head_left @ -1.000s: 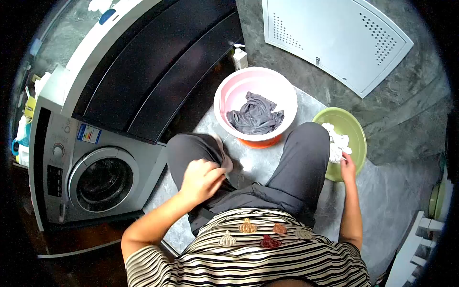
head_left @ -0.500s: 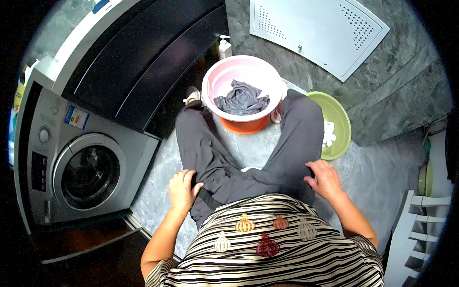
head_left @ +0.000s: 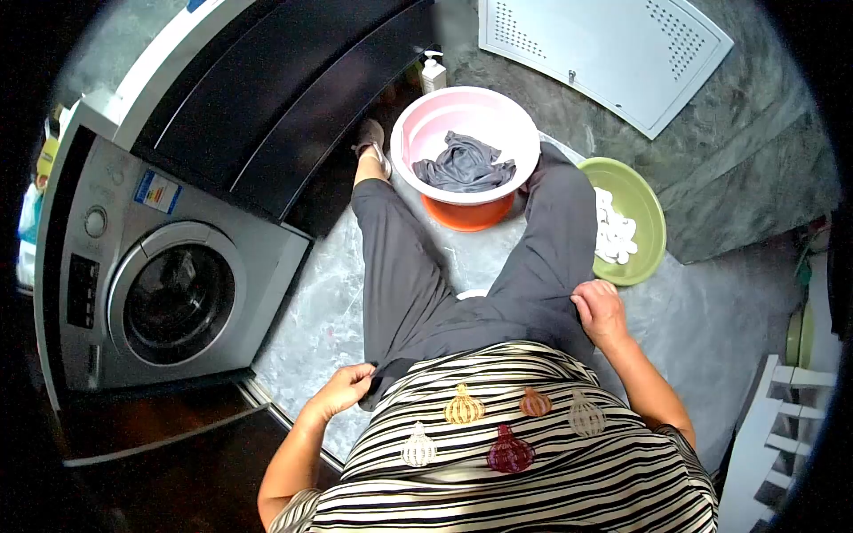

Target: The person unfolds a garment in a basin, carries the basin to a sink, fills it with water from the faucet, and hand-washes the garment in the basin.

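My left hand (head_left: 346, 387) is closed on the dark grey trousers (head_left: 409, 258) at my left hip. On the other side, my right hand (head_left: 601, 311) pinches the trouser cloth at my right thigh. Ahead of my knees a pink basin (head_left: 508, 107) rests on an orange support (head_left: 468, 215), with a crumpled dark grey garment (head_left: 464, 164) in it. Beyond my right knee a green basin (head_left: 647, 200) holds white items (head_left: 616, 233), partly hidden by my leg.
A washing machine (head_left: 180, 302) stands at the left beside dark panels (head_left: 293, 98). Behind the pink basin is a white pump bottle (head_left: 434, 73). A pale perforated panel (head_left: 604, 53) is at the upper right, and a white rack (head_left: 755, 444) at the lower right.
My right hand has left the white items in the green basin and come to my thigh. My left hand has moved down to my hip. Both hands have closed on the trousers, and my left leg has stretched forward.
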Demonstrator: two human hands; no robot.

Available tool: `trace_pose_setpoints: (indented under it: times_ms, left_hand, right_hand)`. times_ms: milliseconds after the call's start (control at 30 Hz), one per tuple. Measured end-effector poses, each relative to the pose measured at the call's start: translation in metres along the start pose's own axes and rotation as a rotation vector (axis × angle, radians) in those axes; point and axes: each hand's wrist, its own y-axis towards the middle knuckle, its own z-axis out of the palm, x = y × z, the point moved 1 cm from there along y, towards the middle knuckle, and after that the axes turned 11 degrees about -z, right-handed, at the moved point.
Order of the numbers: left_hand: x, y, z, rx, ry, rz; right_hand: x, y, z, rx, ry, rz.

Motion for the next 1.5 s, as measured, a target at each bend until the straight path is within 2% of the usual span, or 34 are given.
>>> trace_pose_setpoints:
  times_ms: [67, 100, 167, 200, 233, 267, 300, 367, 400, 433, 500, 533, 600, 667, 700, 767, 833, 967, 1100, 1167, 1200, 1300, 1333, 1367, 1467, 1500]
  left_hand:
    - [-0.016, 0.0, -0.006, -0.088, 0.101, 0.043]
    - [-0.036, -0.003, -0.009, -0.145, 0.262, 0.038]
    - [-0.065, 0.004, -0.016, -0.13, 0.571, 0.122]
    - [-0.083, 0.003, -0.021, -0.183, 0.795, 0.201]
    - [-0.105, -0.004, -0.021, -0.227, 0.748, 0.351]
    - [-0.123, -0.007, -0.023, -0.234, 0.687, 0.4]
    - [-0.139, -0.008, -0.025, -0.249, 0.621, 0.445]
    - [-0.17, -0.01, -0.026, -0.282, 0.564, 0.562]
    - [-0.186, -0.012, -0.026, -0.274, 0.559, 0.606]
    - [-0.199, -0.011, -0.025, -0.271, 0.559, 0.606]
    - [-0.224, -0.011, -0.026, -0.192, 0.583, 0.803]
    - [-0.238, -0.011, -0.027, -0.195, 0.604, 0.84]
    - [-0.259, 0.0, -0.035, -0.203, 0.562, 0.875]
    - [-0.271, 0.013, -0.035, -0.166, 0.433, 0.884]
    - [-0.28, 0.024, -0.037, -0.135, 0.361, 0.868]
    - [-0.299, 0.048, -0.036, -0.073, 0.375, 0.852]
    - [-0.319, 0.076, -0.034, -0.047, 0.394, 0.878]
    - [-0.357, 0.141, -0.04, 0.004, 0.468, 0.828]
    - [-0.384, 0.194, -0.044, 0.065, 0.556, 0.623]
    - [-0.386, 0.218, -0.041, 0.055, 0.708, 0.659]
    - [-0.385, 0.229, -0.04, 0.067, 0.823, 0.577]
    - [-0.383, 0.281, -0.036, -0.072, 1.276, 0.26]
    - [-0.379, 0.307, -0.036, -0.15, 1.373, 0.248]
    - [-0.377, 0.332, -0.039, -0.178, 1.364, 0.216]
    - [-0.351, 0.393, -0.054, -0.26, 1.329, 0.322]
    - [-0.342, 0.404, -0.06, -0.293, 1.285, 0.389]
  right_hand:
    - [0.004, -0.019, 0.012, 0.148, 0.484, 0.514]
    - [0.008, -0.027, 0.01, 0.238, 0.616, 0.385]
    - [0.016, -0.032, -0.017, 0.667, 0.732, 0.495]
    - [0.009, -0.043, -0.024, 0.653, 0.726, 0.535]
    - [-0.001, -0.055, -0.028, 0.691, 0.901, 0.6]
    - [-0.005, -0.06, -0.033, 0.724, 1.08, 0.653]
    - [-0.006, -0.058, -0.033, 0.711, 1.075, 0.669]
    - [-0.002, -0.042, -0.026, 0.891, 0.974, 0.568]
    - [-0.023, -0.059, 0.0, 0.979, 1.016, 0.528]
    - [-0.027, -0.064, -0.001, 0.978, 1.016, 0.531]
    - [-0.032, -0.07, 0.0, 0.72, 1.447, 0.991]
    - [-0.058, -0.083, 0.005, 0.672, 1.596, 1.128]
    - [-0.085, -0.064, -0.011, 0.39, 1.469, 1.221]
    - [-0.166, -0.1, 0.036, 0.079, 0.901, 1.267]
    - [-0.195, -0.106, 0.061, 0.121, 0.903, 1.245]
    - [-0.231, -0.111, 0.097, 0.135, 0.107, 0.92]
    - [-0.231, -0.099, 0.15, 0.186, -0.229, 0.888]
    - [-0.222, -0.1, 0.183, 0.263, -0.255, 1.001]
    - [-0.212, -0.123, 0.174, 0.223, -0.174, 0.988]
    - [-0.202, -0.13, 0.176, 0.157, -0.132, 0.963]
    - [-0.197, -0.136, 0.178, 0.112, -0.104, 0.94]
    - [-0.194, -0.159, 0.185, -0.056, 0.033, 0.847]
    - [-0.194, -0.158, 0.184, -0.069, 0.07, 0.847]
    - [-0.194, -0.156, 0.183, -0.017, 0.08, 0.895]
    - [-0.19, -0.093, 0.139, 0.62, -0.046, 1.167]
    - [-0.192, -0.093, 0.136, 0.74, -0.061, 1.185]
